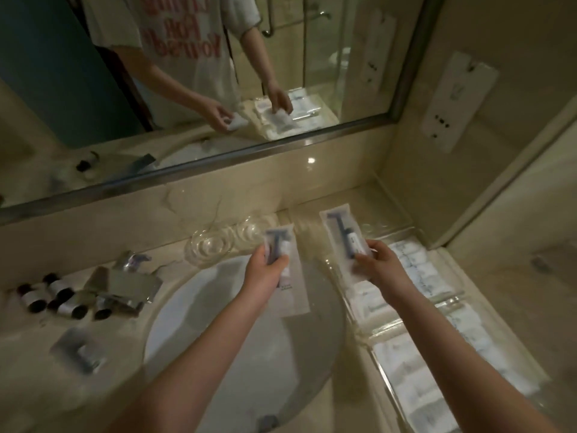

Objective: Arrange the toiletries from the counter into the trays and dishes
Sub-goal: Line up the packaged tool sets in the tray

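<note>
My left hand [265, 270] grips a clear packet holding a dark razor [279, 245] above the far rim of the sink. My right hand [379, 264] grips a second razor packet [340, 232], held over the far end of a long glass tray [371, 335] on the right counter. That tray holds several white packets [415, 267] laid in a row. Two round glass dishes [209, 245] stand behind the sink, with nothing visible in them. Another razor packet [79, 350] lies flat on the left counter.
Several small dark-capped bottles [59, 298] and silvery sachets [125, 282] lie on the left counter. The white sink basin [237, 339] fills the middle. A mirror [187, 73] runs along the back wall. A wall panel [452, 101] hangs at the right.
</note>
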`<state>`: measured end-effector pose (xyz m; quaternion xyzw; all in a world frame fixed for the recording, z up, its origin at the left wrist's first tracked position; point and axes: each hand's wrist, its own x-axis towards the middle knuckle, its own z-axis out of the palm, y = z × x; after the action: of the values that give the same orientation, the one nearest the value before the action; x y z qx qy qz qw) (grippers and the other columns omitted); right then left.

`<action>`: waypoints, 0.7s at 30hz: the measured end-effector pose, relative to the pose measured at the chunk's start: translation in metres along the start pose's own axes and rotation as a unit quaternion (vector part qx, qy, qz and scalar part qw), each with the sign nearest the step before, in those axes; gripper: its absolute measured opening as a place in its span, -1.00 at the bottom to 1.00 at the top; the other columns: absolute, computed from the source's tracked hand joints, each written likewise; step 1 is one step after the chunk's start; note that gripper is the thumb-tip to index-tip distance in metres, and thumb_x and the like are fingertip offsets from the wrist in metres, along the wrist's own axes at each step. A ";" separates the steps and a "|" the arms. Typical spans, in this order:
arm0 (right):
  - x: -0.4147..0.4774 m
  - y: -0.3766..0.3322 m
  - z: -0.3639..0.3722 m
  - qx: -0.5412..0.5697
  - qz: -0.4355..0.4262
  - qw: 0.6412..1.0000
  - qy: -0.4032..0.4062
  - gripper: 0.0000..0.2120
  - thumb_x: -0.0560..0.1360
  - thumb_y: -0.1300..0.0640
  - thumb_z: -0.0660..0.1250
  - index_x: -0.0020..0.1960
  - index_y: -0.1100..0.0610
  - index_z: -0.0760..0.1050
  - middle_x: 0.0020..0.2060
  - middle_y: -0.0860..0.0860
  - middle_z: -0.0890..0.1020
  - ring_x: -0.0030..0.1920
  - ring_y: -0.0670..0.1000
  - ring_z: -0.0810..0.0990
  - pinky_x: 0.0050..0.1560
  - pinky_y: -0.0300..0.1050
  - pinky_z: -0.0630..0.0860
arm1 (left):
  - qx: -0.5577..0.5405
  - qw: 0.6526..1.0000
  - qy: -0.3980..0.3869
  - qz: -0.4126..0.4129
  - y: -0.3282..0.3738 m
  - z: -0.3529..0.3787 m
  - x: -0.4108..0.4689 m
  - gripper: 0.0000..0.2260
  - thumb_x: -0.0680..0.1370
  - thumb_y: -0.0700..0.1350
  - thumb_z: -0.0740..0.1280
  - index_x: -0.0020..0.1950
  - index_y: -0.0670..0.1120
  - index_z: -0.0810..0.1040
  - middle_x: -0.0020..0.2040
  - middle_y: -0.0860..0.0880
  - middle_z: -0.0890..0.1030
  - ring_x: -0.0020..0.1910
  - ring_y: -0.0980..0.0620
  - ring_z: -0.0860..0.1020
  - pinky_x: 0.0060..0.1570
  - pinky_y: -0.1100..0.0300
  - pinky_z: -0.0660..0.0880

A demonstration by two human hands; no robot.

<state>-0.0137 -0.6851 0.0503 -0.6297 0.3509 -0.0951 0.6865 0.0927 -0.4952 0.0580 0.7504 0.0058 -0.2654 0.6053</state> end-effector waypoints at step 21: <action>0.193 -0.031 -0.048 -0.533 -0.008 0.826 0.183 -0.57 0.57 -0.12 0.09 0.11 0.21 0.50 0.10 0.22 0.58 0.13 0.23 0.52 0.08 0.01 0.41 | -0.014 1.000 0.022 0.000 0.022 0.062 0.095 -0.90 0.52 -0.22 0.25 0.02 -0.14 0.47 -0.17 -0.11 0.54 -0.23 -0.04 0.50 -0.29 0.16 0.41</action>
<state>0.1094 -0.8401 0.0112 -0.8715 0.4612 -0.0122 0.1661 0.1573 -0.5875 0.0312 0.7476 0.0232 -0.2487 0.6153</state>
